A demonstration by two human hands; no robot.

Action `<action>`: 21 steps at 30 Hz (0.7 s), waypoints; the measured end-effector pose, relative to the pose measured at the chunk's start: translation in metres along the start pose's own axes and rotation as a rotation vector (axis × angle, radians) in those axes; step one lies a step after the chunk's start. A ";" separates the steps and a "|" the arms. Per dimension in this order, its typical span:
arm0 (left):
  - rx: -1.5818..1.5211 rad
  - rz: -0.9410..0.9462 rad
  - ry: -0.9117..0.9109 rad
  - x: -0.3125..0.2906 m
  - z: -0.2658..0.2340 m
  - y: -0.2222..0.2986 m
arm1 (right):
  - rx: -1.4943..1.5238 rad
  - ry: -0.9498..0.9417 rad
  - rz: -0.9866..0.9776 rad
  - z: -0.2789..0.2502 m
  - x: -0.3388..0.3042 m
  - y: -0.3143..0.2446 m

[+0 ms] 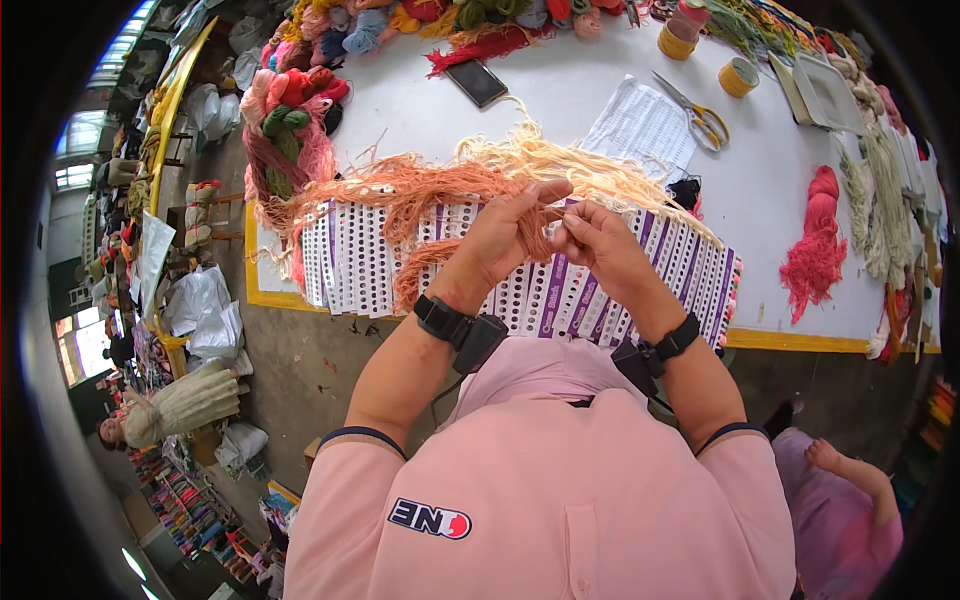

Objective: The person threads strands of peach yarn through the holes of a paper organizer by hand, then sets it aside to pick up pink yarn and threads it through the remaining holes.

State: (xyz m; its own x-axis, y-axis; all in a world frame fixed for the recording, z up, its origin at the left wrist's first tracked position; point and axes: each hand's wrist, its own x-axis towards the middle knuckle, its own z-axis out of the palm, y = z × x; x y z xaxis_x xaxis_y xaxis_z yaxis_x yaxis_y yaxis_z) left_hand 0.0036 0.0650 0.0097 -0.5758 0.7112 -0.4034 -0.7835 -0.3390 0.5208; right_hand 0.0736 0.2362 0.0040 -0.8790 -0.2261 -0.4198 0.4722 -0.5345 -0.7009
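Note:
My left hand (505, 235) grips a bundle of orange yarn (410, 190) that trails left across a row of white and purple punched cards (360, 265). My right hand (600, 240) pinches a strand of the same yarn between thumb and fingers, close against the left hand. A sheaf of cream yarn (560, 160) lies just beyond both hands on the cards. Both wrists wear black bands.
The white table (760, 190) with a yellow edge holds a dark phone (476, 82), a printed sheet (640, 125), yellow-handled scissors (700, 118), tape rolls (738, 76), a pink-red skein (818, 245) and heaps of coloured yarn (295, 120). A person (165, 410) sits at lower left.

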 end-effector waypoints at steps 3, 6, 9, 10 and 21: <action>0.120 0.022 0.273 -0.002 0.018 0.005 | -0.413 0.082 -0.084 0.006 -0.001 -0.002; 0.276 -0.053 0.139 0.001 -0.027 0.005 | -0.997 0.061 -0.066 0.004 -0.006 -0.022; 0.021 -0.257 -0.308 -0.002 -0.047 0.023 | -0.414 0.019 -0.214 -0.016 -0.010 -0.025; -0.004 -0.144 0.180 -0.009 -0.011 0.032 | 0.011 0.130 -0.253 -0.022 -0.017 -0.031; -0.063 0.973 0.811 -0.111 -0.136 0.216 | 0.205 1.262 -0.888 -0.353 -0.216 -0.121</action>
State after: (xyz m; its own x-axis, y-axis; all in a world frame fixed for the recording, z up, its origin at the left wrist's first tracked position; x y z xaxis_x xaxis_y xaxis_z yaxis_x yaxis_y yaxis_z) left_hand -0.1328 -0.1710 0.0648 -0.8778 -0.4198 -0.2307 0.0453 -0.5523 0.8324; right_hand 0.2299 0.6368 -0.0240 -0.1887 0.9620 -0.1973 -0.2598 -0.2427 -0.9347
